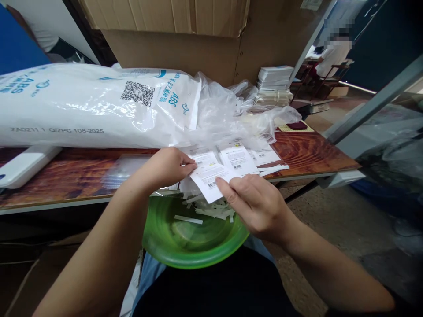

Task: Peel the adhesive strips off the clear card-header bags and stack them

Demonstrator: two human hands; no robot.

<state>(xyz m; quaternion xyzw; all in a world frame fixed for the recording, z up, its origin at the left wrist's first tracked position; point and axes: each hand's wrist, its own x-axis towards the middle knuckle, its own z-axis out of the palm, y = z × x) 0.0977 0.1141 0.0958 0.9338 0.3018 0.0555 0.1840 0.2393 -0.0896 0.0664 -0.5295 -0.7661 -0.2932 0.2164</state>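
Note:
Between my two hands is a white printed card (207,181) with a barcode, tilted above a green basin. My left hand (168,165) pinches its upper left corner. Thumb and fingers of my right hand (257,202) grip its right side. More printed cards (236,158) lie on the table edge just beyond it. The green basin (194,259) sits at my lap, with several white paper strips (188,219) inside.
A big white ABS sack (99,105) lies along the table (313,149), with clear plastic bags (224,105) at its right end. Paper stacks (274,83) stand behind. A white device (29,165) is at left. A seated person (333,57) is far right.

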